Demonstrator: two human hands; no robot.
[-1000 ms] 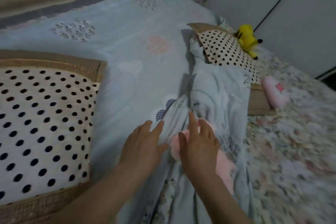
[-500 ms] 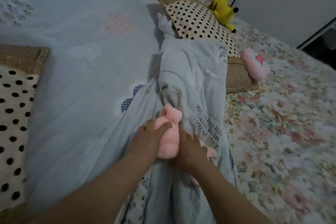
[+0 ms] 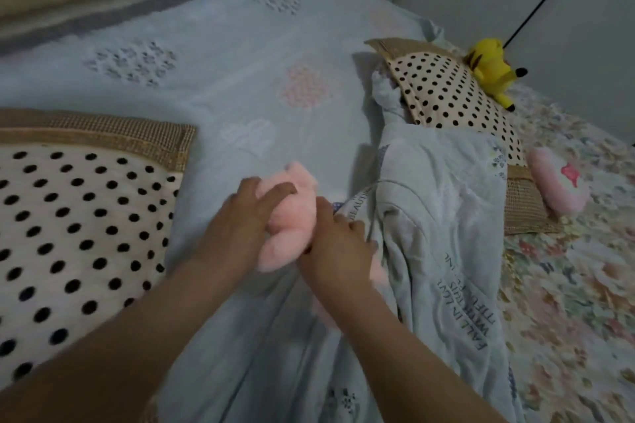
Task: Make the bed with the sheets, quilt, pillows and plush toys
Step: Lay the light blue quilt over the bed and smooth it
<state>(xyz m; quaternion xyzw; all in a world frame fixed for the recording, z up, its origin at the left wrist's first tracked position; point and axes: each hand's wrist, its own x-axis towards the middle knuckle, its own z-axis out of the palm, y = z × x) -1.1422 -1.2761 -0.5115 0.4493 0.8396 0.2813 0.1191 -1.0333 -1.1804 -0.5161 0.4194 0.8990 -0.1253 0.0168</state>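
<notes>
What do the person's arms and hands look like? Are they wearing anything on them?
Nothing is worn. The left forearm and right forearm are bare down to the picture's edge, with no sleeves. No watch or bracelet shows at either wrist. The left grip and right grip have no gloves, and no rings show, though the picture is slightly blurred.

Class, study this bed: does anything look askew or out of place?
The pale blue quilt lies bunched in a crumpled ridge lengthwise, its end draped over the far polka-dot pillow, which sits slanted on the floral sheet.
</notes>
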